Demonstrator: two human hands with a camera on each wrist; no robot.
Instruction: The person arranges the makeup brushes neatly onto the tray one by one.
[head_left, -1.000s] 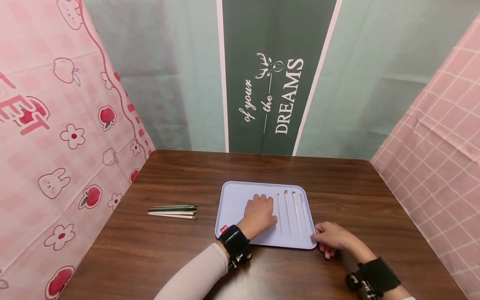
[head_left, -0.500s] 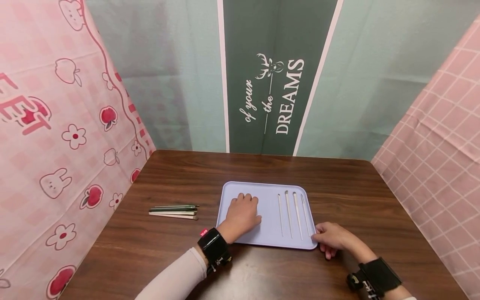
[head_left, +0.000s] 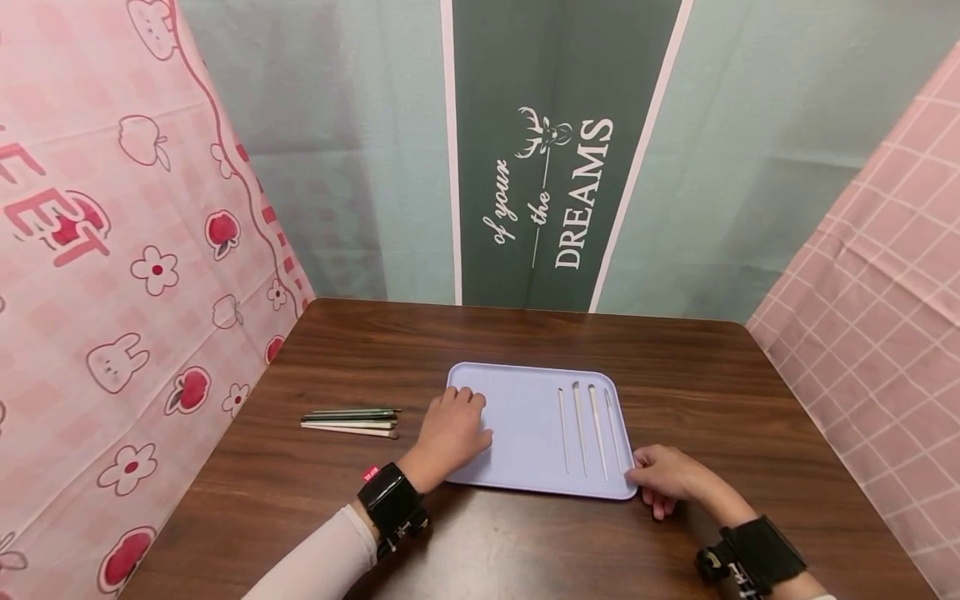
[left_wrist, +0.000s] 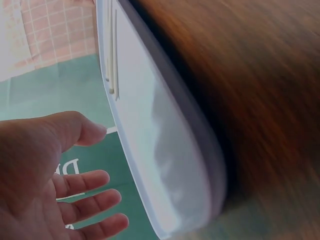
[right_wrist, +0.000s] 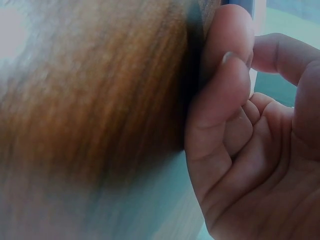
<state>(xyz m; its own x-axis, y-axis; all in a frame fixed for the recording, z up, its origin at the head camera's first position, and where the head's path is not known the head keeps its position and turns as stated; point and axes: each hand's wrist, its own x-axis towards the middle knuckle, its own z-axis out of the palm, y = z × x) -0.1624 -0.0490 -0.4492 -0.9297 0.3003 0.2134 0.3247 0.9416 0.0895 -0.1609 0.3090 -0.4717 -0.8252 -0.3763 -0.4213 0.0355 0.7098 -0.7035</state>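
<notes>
My left hand (head_left: 448, 433) hovers over the left end of the lavender tray (head_left: 521, 425). In the left wrist view its fingers and thumb (left_wrist: 92, 132) are spread apart, with nothing between them. At the tray's near right corner, my right hand (head_left: 667, 473) grips the rim between thumb and curled fingers. The right wrist view shows those fingers (right_wrist: 215, 100) bent in at the tray's edge. Several slim pale makeup brushes (head_left: 597, 429) lie side by side in the tray's right part, heads pointing away from me.
Left of the tray, several more makeup brushes (head_left: 348, 430), some green-handled and some white, lie bunched on the dark wooden table (head_left: 525, 550). Fabric curtains (head_left: 360, 167) hang behind and on both sides of the table.
My left hand has moved left across the tray, from beside the row of brushes to the left end. My right hand stays at the corner.
</notes>
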